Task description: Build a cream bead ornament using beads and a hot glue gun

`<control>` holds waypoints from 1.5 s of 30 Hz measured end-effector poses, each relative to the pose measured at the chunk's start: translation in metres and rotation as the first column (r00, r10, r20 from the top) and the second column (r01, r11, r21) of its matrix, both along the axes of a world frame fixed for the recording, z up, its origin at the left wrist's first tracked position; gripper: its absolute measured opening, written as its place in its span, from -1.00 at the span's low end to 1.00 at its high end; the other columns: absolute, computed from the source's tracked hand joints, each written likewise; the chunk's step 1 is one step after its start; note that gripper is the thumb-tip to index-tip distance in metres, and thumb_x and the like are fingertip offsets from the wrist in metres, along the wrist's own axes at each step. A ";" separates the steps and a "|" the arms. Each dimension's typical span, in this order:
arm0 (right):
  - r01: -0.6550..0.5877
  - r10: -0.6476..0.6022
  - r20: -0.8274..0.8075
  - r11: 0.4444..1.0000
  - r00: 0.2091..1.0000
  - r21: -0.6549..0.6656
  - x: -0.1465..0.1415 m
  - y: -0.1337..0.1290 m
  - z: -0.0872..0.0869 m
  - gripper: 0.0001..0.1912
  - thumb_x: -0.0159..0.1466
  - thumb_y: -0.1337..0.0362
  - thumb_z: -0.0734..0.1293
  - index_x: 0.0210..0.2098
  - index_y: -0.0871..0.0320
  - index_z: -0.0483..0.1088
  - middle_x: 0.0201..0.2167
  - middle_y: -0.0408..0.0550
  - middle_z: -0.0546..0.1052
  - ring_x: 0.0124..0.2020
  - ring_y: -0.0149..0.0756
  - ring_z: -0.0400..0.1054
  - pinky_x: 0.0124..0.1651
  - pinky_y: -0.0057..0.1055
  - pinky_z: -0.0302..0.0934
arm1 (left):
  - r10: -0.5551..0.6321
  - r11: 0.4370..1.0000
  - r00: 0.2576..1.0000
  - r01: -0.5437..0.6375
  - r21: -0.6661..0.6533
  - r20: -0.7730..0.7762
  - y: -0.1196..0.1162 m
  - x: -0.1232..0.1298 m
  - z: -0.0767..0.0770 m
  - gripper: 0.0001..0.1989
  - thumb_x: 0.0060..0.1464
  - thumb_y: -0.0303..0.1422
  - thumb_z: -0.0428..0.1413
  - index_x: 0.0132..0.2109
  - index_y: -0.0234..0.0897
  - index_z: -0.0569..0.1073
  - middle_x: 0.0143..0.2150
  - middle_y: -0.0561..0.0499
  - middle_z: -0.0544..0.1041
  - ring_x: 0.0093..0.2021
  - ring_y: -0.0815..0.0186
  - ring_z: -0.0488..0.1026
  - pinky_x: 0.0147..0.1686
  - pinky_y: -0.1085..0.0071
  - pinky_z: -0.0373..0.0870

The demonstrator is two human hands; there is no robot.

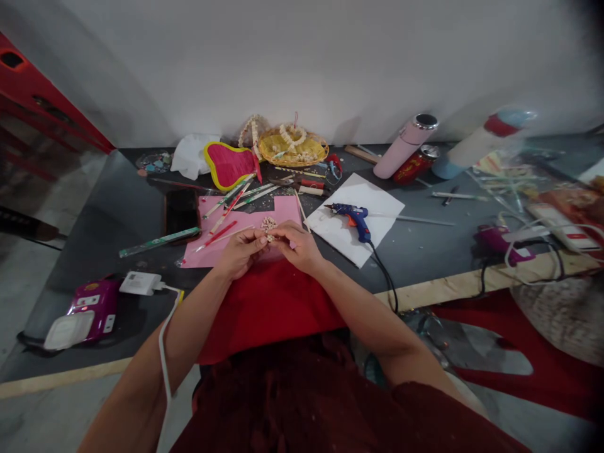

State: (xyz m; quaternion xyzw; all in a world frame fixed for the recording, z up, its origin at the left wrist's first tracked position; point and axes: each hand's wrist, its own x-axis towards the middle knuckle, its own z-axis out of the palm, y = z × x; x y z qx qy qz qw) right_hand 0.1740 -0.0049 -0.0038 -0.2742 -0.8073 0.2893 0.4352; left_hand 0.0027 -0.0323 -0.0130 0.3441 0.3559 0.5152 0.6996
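Note:
My left hand and my right hand meet above the pink sheet at the front of the desk. Between their fingertips they pinch a small pale beaded piece, too small to make out exactly. Just behind it lies a little cluster of similar pale bits. Several thin paper-wrapped sticks spread over the sheet to the left. Right of my hands, a blue glue gun rests on a white board, with a clear glue stick behind its body.
A yellow basket of pale beaded strings stands by the wall, beside a red heart-shaped piece. A pink flask and a red can stand right. A dark phone, a purple power strip and a white cable lie left.

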 end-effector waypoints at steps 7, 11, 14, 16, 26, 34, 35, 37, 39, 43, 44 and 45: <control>0.007 -0.007 0.009 1.000 1.000 0.004 0.000 0.001 0.000 -0.82 0.27 0.29 0.27 -0.13 0.11 0.40 -0.27 -0.04 0.45 -0.20 -0.35 0.35 -0.14 -0.37 0.30 | 0.011 1.000 1.000 -0.011 0.014 -0.004 -0.001 0.001 0.001 -0.88 -0.09 -0.40 0.26 -0.34 -0.36 0.55 -0.46 0.01 0.49 -0.47 0.47 0.36 -0.38 0.52 0.28; 0.009 -0.009 0.012 1.000 1.000 0.008 0.000 0.001 0.000 -0.82 0.26 0.29 0.27 -0.14 0.12 0.39 -0.26 -0.04 0.45 -0.20 -0.35 0.35 -0.13 -0.37 0.30 | 0.032 0.999 0.999 -0.031 0.028 -0.021 -0.002 0.003 0.004 -0.88 -0.07 -0.38 0.25 -0.36 -0.36 0.54 -0.45 0.01 0.49 -0.46 0.47 0.37 -0.38 0.53 0.28; 0.014 -0.014 0.008 1.000 1.000 0.005 0.000 0.002 -0.002 -0.83 0.26 0.30 0.27 -0.15 0.13 0.39 -0.26 -0.03 0.45 -0.20 -0.35 0.35 -0.14 -0.38 0.30 | 0.069 0.997 0.996 -0.067 0.029 -0.057 -0.003 0.006 0.007 -0.86 -0.12 -0.39 0.27 -0.34 -0.34 0.54 -0.42 0.03 0.51 -0.46 0.47 0.38 -0.40 0.53 0.28; 0.012 -0.012 0.010 1.000 1.000 0.004 0.000 0.001 -0.003 -0.83 0.26 0.29 0.28 -0.16 0.13 0.39 -0.26 -0.03 0.45 -0.21 -0.36 0.35 -0.15 -0.39 0.30 | 0.077 0.997 0.995 -0.075 0.022 -0.071 -0.003 0.006 0.007 -0.84 -0.16 -0.39 0.29 -0.34 -0.33 0.55 -0.42 0.03 0.52 -0.45 0.46 0.40 -0.40 0.53 0.29; 0.005 -0.005 0.037 1.000 0.999 -0.003 -0.001 0.000 -0.004 -0.83 0.25 0.32 0.27 -0.15 0.14 0.38 -0.27 -0.03 0.44 -0.22 -0.35 0.35 -0.16 -0.37 0.30 | 0.033 0.999 0.995 -0.031 0.029 -0.089 -0.002 0.003 0.003 -0.84 -0.13 -0.38 0.28 -0.33 -0.35 0.55 -0.44 0.01 0.52 -0.42 0.42 0.41 -0.32 0.47 0.31; -0.006 0.006 0.013 1.000 1.000 -0.008 -0.001 0.000 -0.002 -0.81 0.27 0.31 0.24 -0.13 0.11 0.39 -0.26 -0.02 0.45 -0.20 -0.33 0.35 -0.14 -0.36 0.29 | 0.030 0.999 0.997 -0.029 0.020 -0.066 -0.003 0.004 0.006 -0.82 -0.13 -0.35 0.27 -0.33 -0.36 0.56 -0.43 -0.01 0.51 -0.42 0.42 0.39 -0.35 0.48 0.29; 0.006 -0.006 0.009 1.000 1.000 -0.021 -0.001 0.000 -0.002 -0.81 0.27 0.30 0.24 -0.13 0.11 0.39 -0.26 -0.03 0.45 -0.21 -0.34 0.35 -0.15 -0.36 0.29 | 0.038 0.999 0.998 -0.037 0.013 -0.056 -0.002 0.004 0.006 -0.80 -0.13 -0.34 0.27 -0.31 -0.36 0.57 -0.42 -0.02 0.51 -0.43 0.43 0.38 -0.36 0.49 0.28; 0.053 -0.053 -0.013 0.997 0.998 -0.062 -0.001 0.000 -0.001 -0.82 0.27 0.29 0.24 -0.13 0.12 0.37 -0.27 -0.04 0.44 -0.26 -0.36 0.34 -0.19 -0.39 0.29 | 0.043 0.999 0.998 -0.043 0.002 -0.036 -0.002 0.004 0.006 -0.78 -0.11 -0.33 0.26 -0.28 -0.35 0.57 -0.44 -0.01 0.51 -0.46 0.45 0.37 -0.38 0.49 0.29; 0.126 -0.131 -0.040 0.984 0.991 -0.123 0.001 0.001 0.001 -0.81 0.27 0.26 0.23 -0.14 0.14 0.35 -0.29 -0.06 0.44 -0.33 -0.40 0.33 -0.25 -0.44 0.28 | 0.051 0.999 0.999 -0.051 -0.009 -0.013 -0.002 0.003 0.007 -0.74 -0.10 -0.35 0.26 -0.19 -0.32 0.55 -0.36 -0.03 0.53 -0.44 0.45 0.38 -0.37 0.50 0.30; 0.195 -0.197 0.006 0.964 0.980 -0.183 0.005 0.014 0.013 -0.79 0.26 0.22 0.24 -0.15 0.17 0.34 -0.34 -0.10 0.45 -0.42 -0.44 0.31 -0.37 -0.51 0.23 | 0.049 0.998 0.998 -0.047 -0.047 0.029 -0.001 0.001 0.008 -0.76 -0.09 -0.38 0.25 -0.20 -0.31 0.54 -0.30 -0.03 0.54 -0.46 0.50 0.37 -0.40 0.55 0.30; 0.189 -0.186 0.038 0.968 0.982 -0.167 0.005 0.022 0.018 -0.79 0.24 0.22 0.24 -0.16 0.18 0.35 -0.35 -0.10 0.46 -0.43 -0.45 0.31 -0.38 -0.51 0.22 | 0.050 0.998 0.998 -0.048 -0.045 0.029 -0.001 0.000 0.009 -0.78 -0.10 -0.38 0.26 -0.22 -0.32 0.54 -0.36 -0.01 0.52 -0.47 0.51 0.37 -0.42 0.57 0.29; 0.183 -0.174 0.070 0.973 0.982 -0.144 0.006 0.031 0.023 -0.79 0.23 0.23 0.25 -0.18 0.18 0.36 -0.34 -0.10 0.46 -0.43 -0.45 0.31 -0.37 -0.50 0.22 | 0.045 0.998 0.998 -0.043 -0.052 0.037 0.000 0.000 0.009 -0.79 -0.10 -0.38 0.26 -0.24 -0.32 0.54 -0.38 0.00 0.51 -0.48 0.51 0.36 -0.44 0.58 0.28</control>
